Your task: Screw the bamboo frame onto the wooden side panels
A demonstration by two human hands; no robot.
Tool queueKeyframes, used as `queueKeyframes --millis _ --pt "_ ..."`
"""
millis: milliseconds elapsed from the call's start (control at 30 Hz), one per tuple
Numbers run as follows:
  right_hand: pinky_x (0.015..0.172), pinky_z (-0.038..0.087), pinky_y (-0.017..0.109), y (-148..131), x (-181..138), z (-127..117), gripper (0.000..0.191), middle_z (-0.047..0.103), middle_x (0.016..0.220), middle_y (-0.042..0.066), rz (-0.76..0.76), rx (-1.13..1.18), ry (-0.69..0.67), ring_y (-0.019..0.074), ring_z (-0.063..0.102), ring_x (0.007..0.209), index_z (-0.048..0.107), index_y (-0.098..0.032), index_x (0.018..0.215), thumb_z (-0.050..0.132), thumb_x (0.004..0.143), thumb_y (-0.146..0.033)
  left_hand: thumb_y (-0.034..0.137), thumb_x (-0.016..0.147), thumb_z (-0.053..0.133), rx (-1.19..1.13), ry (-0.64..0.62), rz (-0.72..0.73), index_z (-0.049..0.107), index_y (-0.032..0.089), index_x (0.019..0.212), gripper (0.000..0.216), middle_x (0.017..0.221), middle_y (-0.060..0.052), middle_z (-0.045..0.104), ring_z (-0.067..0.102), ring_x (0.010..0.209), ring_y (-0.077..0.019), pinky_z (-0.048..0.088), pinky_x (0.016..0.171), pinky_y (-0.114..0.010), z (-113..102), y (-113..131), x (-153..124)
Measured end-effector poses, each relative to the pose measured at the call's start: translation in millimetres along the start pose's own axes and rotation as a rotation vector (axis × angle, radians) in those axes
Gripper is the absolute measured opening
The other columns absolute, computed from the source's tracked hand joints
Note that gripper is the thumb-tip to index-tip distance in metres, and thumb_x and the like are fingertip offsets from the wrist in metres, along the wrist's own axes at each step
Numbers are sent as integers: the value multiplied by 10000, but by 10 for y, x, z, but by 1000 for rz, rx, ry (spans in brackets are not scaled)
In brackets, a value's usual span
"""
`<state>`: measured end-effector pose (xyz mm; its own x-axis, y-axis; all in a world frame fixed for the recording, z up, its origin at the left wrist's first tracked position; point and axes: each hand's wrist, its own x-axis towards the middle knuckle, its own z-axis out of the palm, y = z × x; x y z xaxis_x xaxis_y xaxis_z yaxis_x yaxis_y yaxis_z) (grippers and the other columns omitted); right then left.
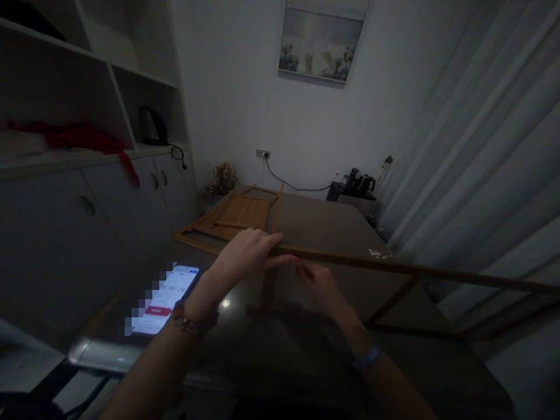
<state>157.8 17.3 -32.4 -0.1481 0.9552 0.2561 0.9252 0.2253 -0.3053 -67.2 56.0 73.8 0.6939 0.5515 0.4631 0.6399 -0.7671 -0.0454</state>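
Note:
My left hand (248,252) is closed over the left end of a wooden frame (371,262), whose long rail runs off to the right above the table. Its thumb lies along the near side of the rail. Just below that rail, my right hand (322,287) has its fingers pinched together close to my left thumb. Whatever is between those fingertips is too small and dark to make out. Crosspieces of the frame reach down toward the tabletop. Beyond my left hand, a wooden panel with loose-looking slats (242,213) lies flat on the table.
A phone (168,300) with a lit timer screen lies left of my left wrist on the dark table (319,219). White cabinets (52,233) line the left side. A curtain (494,146) hangs at the right. A small stand (350,200) with kettles is at the back.

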Motion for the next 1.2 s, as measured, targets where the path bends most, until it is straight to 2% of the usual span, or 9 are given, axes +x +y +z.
queueKeyframes --millis 67,167,300,400,533,933,1100,1167,1200 --pt "769 542 282 -43 -360 -30 284 720 938 50 -12 26 -19 169 692 847 651 -202 1010 374 1000 -266 687 885 372 -9 -1 -6 632 171 852 579 718 -70 701 652 661 -185 320 549 -267 -14 6 -1" --pt "796 545 309 -28 -822 -45 247 709 967 60 -99 -13 -50 192 687 875 649 -226 984 402 972 -230 686 886 374 -21 -19 -9 632 170 850 578 734 -75 705 660 683 -188 322 558 -266 -27 10 0" --pt "830 540 366 129 -1150 -24 269 704 1035 110 -144 -232 -158 240 674 951 644 -197 1025 385 954 -180 672 891 389 -21 -32 -12 631 174 860 555 750 -73 708 657 689 -187 323 563 -260 -44 13 0" --pt "884 512 387 271 -1194 -18 283 699 1083 130 -127 -408 -266 258 658 1019 652 -172 1036 380 957 -172 671 892 390 -10 -50 -24 623 174 841 550 735 -67 703 652 669 -184 314 557 -260 -72 22 -3" --pt "812 500 348 354 -1139 -29 245 725 940 107 -94 -451 -334 239 687 900 677 -161 944 441 946 -222 673 893 382 -13 -52 -23 617 176 809 556 725 -56 699 648 660 -178 309 554 -257 -104 29 -2" --pt "641 415 289 68 -1071 74 370 746 829 135 271 -540 -333 218 719 765 715 -137 840 376 957 -231 680 886 394 -22 -20 -19 631 190 868 545 745 -57 705 655 691 -187 324 572 -265 -9 -3 -5" --pt "632 397 269 -214 -1087 -397 399 757 832 72 221 -491 -335 184 716 773 720 -187 823 359 982 -252 683 886 386 -18 2 -17 644 190 880 556 737 -66 707 659 689 -201 328 566 -276 7 5 -3" --pt "563 341 261 -459 -1046 -742 353 744 765 12 42 -320 -370 158 692 679 692 -224 767 424 968 -334 695 883 369 -12 7 -21 645 192 884 574 734 -70 710 664 690 -210 328 562 -279 4 14 0" --pt "536 309 261 -599 -990 -923 343 722 711 -10 5 -264 -320 140 663 612 674 -233 784 415 971 -359 702 880 362 -7 9 -23 643 190 879 584 734 -72 712 667 694 -214 328 560 -278 1 19 1"
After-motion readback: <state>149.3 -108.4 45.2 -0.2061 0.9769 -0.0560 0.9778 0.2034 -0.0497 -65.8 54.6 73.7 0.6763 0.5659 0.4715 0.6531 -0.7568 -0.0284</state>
